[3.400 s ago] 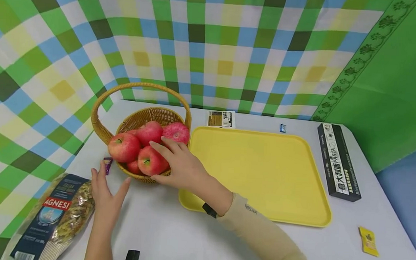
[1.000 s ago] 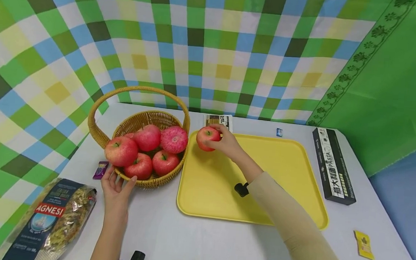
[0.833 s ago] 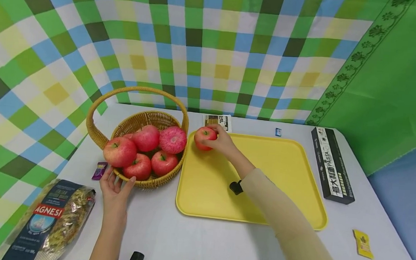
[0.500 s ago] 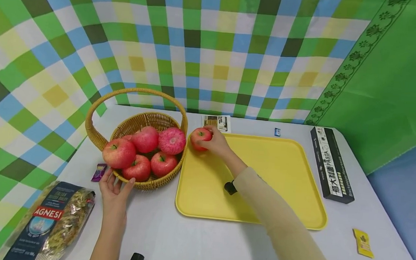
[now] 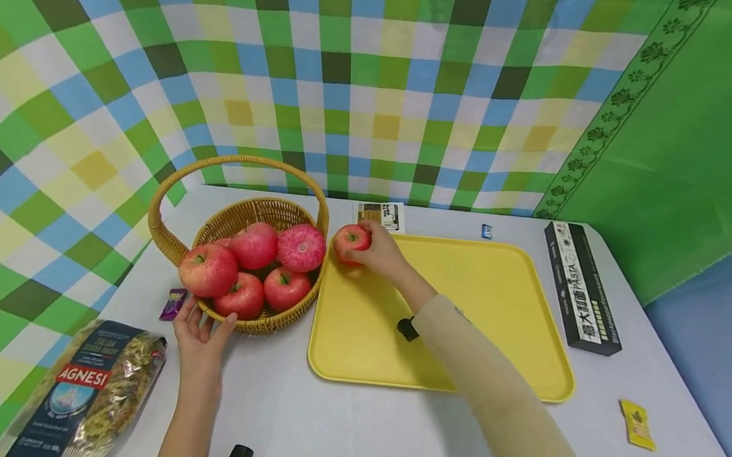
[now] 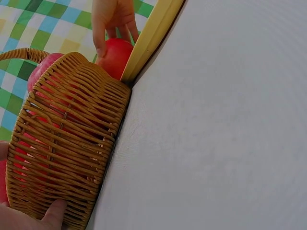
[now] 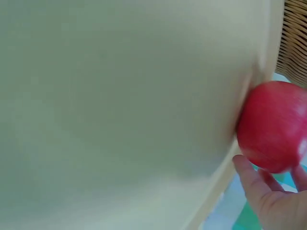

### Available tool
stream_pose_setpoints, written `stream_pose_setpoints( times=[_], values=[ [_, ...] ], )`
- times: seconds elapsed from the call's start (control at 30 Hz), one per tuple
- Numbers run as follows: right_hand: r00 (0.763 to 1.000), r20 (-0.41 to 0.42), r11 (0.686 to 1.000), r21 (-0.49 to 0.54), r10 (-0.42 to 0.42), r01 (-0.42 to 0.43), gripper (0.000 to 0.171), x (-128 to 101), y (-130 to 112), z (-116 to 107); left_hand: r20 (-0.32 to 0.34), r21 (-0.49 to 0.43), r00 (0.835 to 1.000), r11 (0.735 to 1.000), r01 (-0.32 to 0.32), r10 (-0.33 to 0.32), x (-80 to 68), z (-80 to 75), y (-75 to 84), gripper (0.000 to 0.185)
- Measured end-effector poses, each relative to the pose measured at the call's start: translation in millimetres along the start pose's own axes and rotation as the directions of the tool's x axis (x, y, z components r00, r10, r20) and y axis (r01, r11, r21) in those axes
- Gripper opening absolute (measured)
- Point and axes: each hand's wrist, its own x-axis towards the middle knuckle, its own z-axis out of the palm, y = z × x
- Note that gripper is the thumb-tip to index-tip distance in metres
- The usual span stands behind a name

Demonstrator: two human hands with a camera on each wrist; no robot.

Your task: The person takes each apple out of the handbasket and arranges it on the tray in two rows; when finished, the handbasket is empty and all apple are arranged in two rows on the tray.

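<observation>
From the head view I see my right hand [image 5: 382, 254] curled round a red apple [image 5: 350, 241]. The fingers wrap its far side and hold it. The apple sits at the far left corner of the yellow tray [image 5: 493, 313], right by the tray's rim and just beside the basket [image 5: 241, 214]. The tray has only this one apple on it. My left hand [image 5: 199, 333] lies low on the surface [image 5: 341, 430] with its fingers spread and its fingertips on the near side of the basket. The basket is woven and has a big round handle. It has five red apples in it that I can count. A small purple wrapper [image 5: 173, 303] lies just left of my left hand. A bag of pasta [image 5: 88, 386] lies nearer to me on the left. A long black pasta box [image 5: 579, 287] lies right of the tray, and a small yellow packet [image 5: 637, 423] lies near the right edge.

From the left wrist view the basket [image 6: 72, 143] fills the left side, and red apples show through the weave. My left thumb [image 6: 55, 213] presses on the bottom of the basket wall. Up top, the right hand [image 6: 112, 19] holds the apple [image 6: 115, 55] by the yellow tray rim [image 6: 151, 38], which touches the basket.

From the right wrist view the tray [image 7: 120, 105] fills most of the picture. The apple [image 7: 273, 127] rests at its edge with my fingers [image 7: 256, 189] curled under it. A bit of the basket [image 7: 293, 38] shows in the top corner.
</observation>
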Motion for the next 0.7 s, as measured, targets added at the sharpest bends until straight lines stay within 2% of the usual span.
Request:
stream_pose_setpoints(
  times=[0.2, 0.5, 0.6, 0.7],
  values=[
    [0.998, 0.063, 0.996, -0.084, 0.031, -0.025, 0.076, -8.6, -11.5, -18.5, 0.000, 0.006, 1.000, 1.000, 0.005, -0.005, -0.3, -0.1, 0.1, 0.081],
    [0.973, 0.231, 0.995, -0.100, 0.024, 0.000, 0.074, -31.8, -42.2, -47.5, 0.006, -0.013, 1.000, 1.000, -0.012, 0.013, 0.1, 0.1, 0.3, 0.080],
    [0.966, 0.257, 0.995, -0.096, 0.005, 0.021, 0.073, -43.0, -54.0, -51.5, 0.005, -0.013, 1.000, 1.000, -0.013, 0.013, 0.4, -0.1, 0.0, 0.080],
    [0.970, 0.240, 0.993, -0.098, -0.038, 0.063, 0.074, -54.4, -65.7, -49.7, 0.006, -0.019, 1.000, 1.000, -0.010, 0.010, 0.6, 0.2, 0.0, 0.080]
  ],
)
